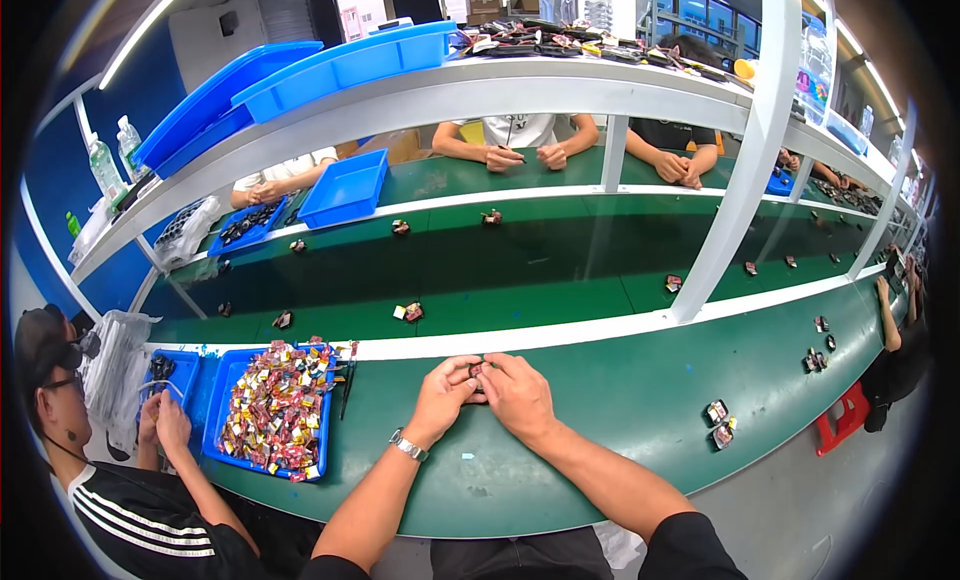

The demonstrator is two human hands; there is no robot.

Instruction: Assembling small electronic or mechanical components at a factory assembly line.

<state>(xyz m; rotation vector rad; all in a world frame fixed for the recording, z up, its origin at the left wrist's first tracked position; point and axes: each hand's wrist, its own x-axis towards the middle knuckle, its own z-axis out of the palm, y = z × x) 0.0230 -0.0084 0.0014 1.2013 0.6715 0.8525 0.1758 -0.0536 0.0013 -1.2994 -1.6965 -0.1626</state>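
Note:
My left hand (441, 401), with a metal-band watch (407, 445) on its wrist, and my right hand (517, 397) meet over the green worktop (580, 460). Their fingertips pinch a small dark part with a reddish face (477, 370), mostly covered by the fingers. Left of my hands is a blue tray (212, 425) heaped with small red, yellow and white wired pieces (275, 410). A thin black tool or cable (347, 388) lies beside it. Two small dark assemblies (720, 425) rest to the right, and a pale scrap (468, 456) lies nearer me.
Beyond a white rail (560, 329) runs a green belt (520, 250) carrying scattered small parts (409, 312). A slanted white post (735, 170) and a shelf with blue trays (350, 70) stand ahead. Co-workers sit at left (140, 500) and across; a red stool (843, 420) is at right.

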